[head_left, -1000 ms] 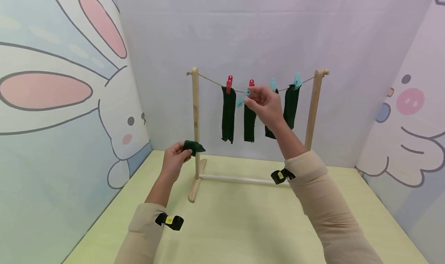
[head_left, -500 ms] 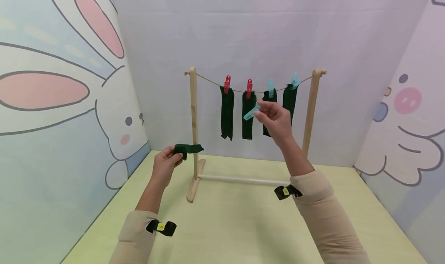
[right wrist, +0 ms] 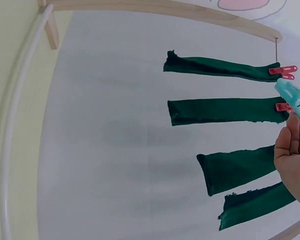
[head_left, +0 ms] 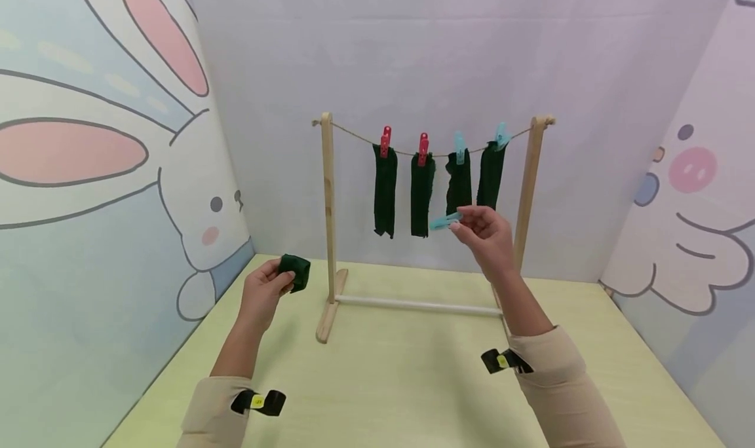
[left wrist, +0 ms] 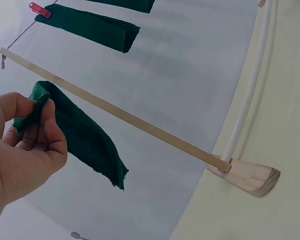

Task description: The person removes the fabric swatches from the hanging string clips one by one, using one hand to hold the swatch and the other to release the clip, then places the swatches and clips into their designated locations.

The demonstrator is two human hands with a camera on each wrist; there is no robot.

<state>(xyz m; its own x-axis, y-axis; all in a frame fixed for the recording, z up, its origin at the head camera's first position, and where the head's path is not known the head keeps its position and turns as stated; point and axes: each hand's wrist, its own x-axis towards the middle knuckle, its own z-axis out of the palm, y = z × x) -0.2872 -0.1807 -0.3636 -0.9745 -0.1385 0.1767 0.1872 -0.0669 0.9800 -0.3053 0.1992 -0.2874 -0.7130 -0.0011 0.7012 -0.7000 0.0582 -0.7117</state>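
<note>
My left hand [head_left: 262,294] pinches a dark green strip of cloth [left wrist: 90,137] between thumb and fingers, left of the rack's left post; its free end hangs down in the left wrist view. My right hand [head_left: 488,242] pinches a light blue clothespin [head_left: 445,221] in front of the hanging cloths. On the string [head_left: 354,135] hang several green cloth strips. A red clothespin [head_left: 385,142] and another red clothespin [head_left: 423,150] hold the two on the left. A blue clothespin [head_left: 460,148] and a second blue clothespin [head_left: 501,136] hold the two on the right.
The wooden rack's left post [head_left: 329,205] and right post [head_left: 528,186] stand on the pale yellow table [head_left: 377,382], joined low down by a white bar [head_left: 419,305]. A rabbit-print panel [head_left: 88,251] borders the left, a pig-print panel [head_left: 696,238] the right.
The right hand has come down and slightly right from the string, with the blue clothespin still in its fingers. The left hand has moved left and down with the green cloth.
</note>
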